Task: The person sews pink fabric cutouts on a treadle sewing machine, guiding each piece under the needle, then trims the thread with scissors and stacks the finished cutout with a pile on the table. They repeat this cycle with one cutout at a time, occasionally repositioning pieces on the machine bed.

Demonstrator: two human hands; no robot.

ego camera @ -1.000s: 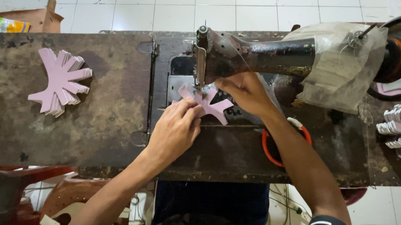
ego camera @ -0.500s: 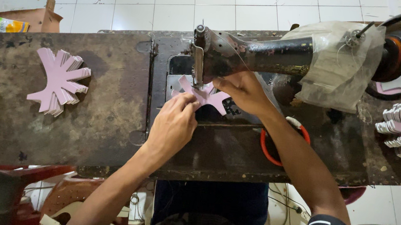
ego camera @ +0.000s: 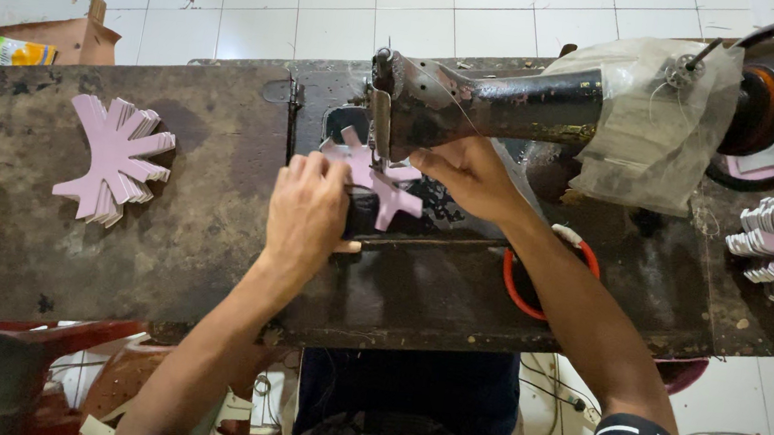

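Left hand (ego camera: 308, 210) lies palm down, fingers together and extended forward, thumb tucked toward the right; forearm runs up from lower left. Right hand (ego camera: 470, 174) reaches in from the lower right, arm nearly straight, fingers curled and pinched leftward. Hands close together, not touching.
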